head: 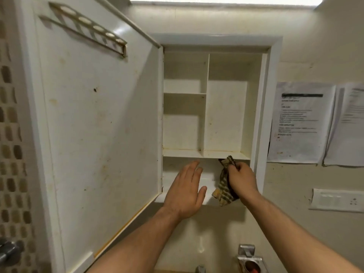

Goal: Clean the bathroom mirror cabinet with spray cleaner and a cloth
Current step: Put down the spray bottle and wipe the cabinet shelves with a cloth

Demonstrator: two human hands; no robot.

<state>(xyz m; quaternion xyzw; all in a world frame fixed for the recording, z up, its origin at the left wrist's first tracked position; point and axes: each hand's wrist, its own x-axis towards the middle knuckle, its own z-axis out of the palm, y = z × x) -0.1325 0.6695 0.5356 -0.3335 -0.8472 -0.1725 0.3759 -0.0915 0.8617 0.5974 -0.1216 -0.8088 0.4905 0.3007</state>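
The white wall cabinet point(264, 107) stands open, its shelves bare and stained. Its door point(98, 119) is swung out to the left, with a toothbrush rack point(88, 26) on the inside. My right hand point(241, 179) grips a striped brown-and-yellow cloth point(223, 191) at the bottom compartment, just under the middle shelf. The cloth hangs down below my fist. My left hand point(187, 189) is held flat, fingers straight, in front of the left part of the bottom compartment. No spray bottle is in view.
Printed sheets point(301, 123) are stuck to the wall right of the cabinet, above a switch plate point(338, 200). A metal holder point(249, 261) sits at the lower right. Mosaic tiles point(11, 134) cover the wall at far left, with a metal fitting point(9, 251) below.
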